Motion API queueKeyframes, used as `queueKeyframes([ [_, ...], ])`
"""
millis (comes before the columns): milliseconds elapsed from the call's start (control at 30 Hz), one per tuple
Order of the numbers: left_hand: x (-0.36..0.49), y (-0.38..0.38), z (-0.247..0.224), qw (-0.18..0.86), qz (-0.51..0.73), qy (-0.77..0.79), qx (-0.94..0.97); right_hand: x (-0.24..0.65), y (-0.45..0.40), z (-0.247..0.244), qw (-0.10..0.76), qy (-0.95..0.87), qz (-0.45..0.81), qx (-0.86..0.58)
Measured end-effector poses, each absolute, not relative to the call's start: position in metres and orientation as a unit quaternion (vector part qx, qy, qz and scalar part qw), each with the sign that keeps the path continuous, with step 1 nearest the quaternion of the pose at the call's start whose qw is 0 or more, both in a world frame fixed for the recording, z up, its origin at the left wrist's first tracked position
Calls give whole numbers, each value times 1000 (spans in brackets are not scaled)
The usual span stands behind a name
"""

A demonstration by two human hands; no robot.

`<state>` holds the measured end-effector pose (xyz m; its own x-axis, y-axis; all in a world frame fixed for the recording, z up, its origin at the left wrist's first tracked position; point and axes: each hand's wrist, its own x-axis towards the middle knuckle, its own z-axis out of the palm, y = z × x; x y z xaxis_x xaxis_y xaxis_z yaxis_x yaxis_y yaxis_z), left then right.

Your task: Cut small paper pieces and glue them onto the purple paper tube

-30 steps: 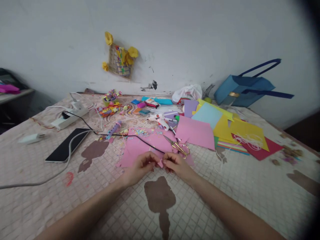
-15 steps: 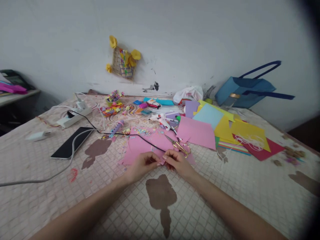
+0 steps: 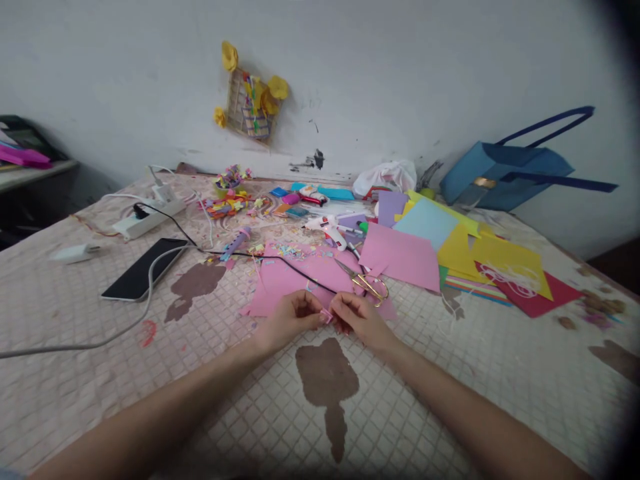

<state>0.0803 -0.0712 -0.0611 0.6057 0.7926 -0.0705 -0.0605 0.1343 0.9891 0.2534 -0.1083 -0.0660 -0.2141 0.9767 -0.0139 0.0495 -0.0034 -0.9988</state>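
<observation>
Between my fingertips is a small pink paper piece, folded or curled; its exact shape is too small to tell. My left hand pinches it from the left, and my right hand pinches it from the right. Both hands are closed, just in front of a pink paper sheet lying on the table. Gold-handled scissors rest open on that sheet, right behind my right hand. A black cord runs across the sheet towards my fingers.
A white glue gun lies behind the sheet among paper scraps. Coloured papers are piled to the right, near a blue bag. On the left are a dark tablet-like slab, a power strip and a grey cable.
The view has shifted slightly, so the bag and papers sit further right. My hands stay together, and the pink piece between the fingertips shows more clearly now.
</observation>
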Motion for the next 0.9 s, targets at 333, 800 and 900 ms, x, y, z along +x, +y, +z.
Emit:
queueKeyframes([
  [333,81,-72,-56,685,325,325,565,254,-109,-67,423,-578,535,-447],
  [800,77,-75,-56,733,246,344,533,252,-112,-63,427,-575,528,-457],
  [900,77,-75,-57,743,254,344,514,251,-113,-63,425,-573,528,-461],
])
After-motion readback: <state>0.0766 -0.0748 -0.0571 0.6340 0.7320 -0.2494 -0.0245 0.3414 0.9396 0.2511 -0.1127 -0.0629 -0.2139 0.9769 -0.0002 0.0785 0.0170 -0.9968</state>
